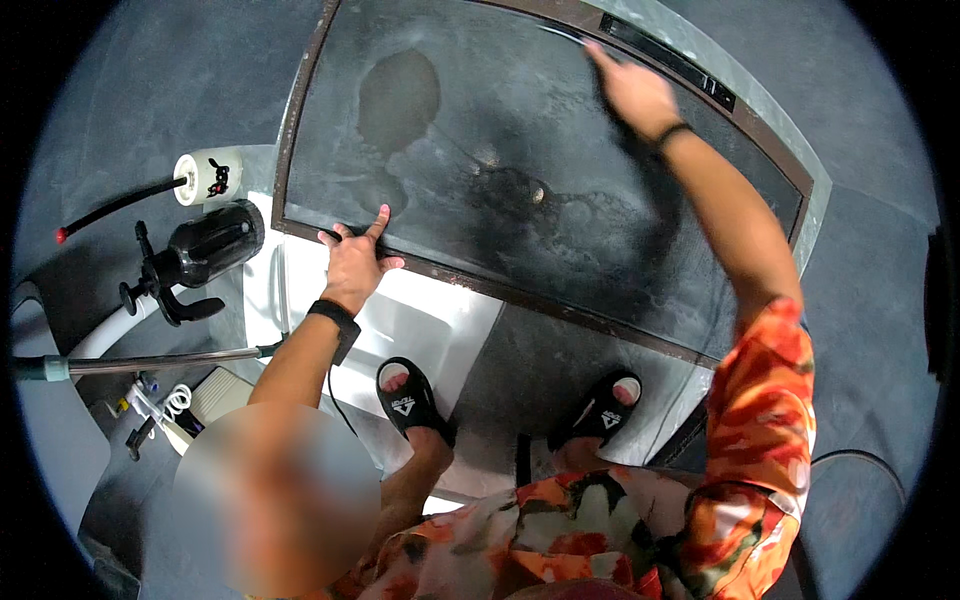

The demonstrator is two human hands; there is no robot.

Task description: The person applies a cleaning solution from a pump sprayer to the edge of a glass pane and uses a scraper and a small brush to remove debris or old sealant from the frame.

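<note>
Since it filled the upper middle of the frame, the broad dark panel (620,240) was plainly the thing being worked on, lying tilted across the view with darker, wet-looking patches at its left and pale smears toward its centre. Around it ran a brown border (463,280), and a narrow black strip (665,60) was set along that border at the upper right. Smaller than these, a black spray bottle (212,243) lay on its side at the left of the frame, well apart from both hands. The right hand (640,98) was at the panel's upper edge, its index finger pointing toward the upper left; blur hid the other fingers, so whether they pinched anything could not be told. The left hand (353,268) rested at the lower left edge, fingers spread over the border and the panel's margin, holding nothing visible. Near the bottle stood a white cylinder (195,180) with a black rod reaching from it. Smallest was a pale sliver (562,33) just beside the right fingertip, a loose strip or merely a gleam. The step in hand seemed to be work along that upper edge, the left hand bracing; the next move probably called for steady, light fingertip contact there.
</note>
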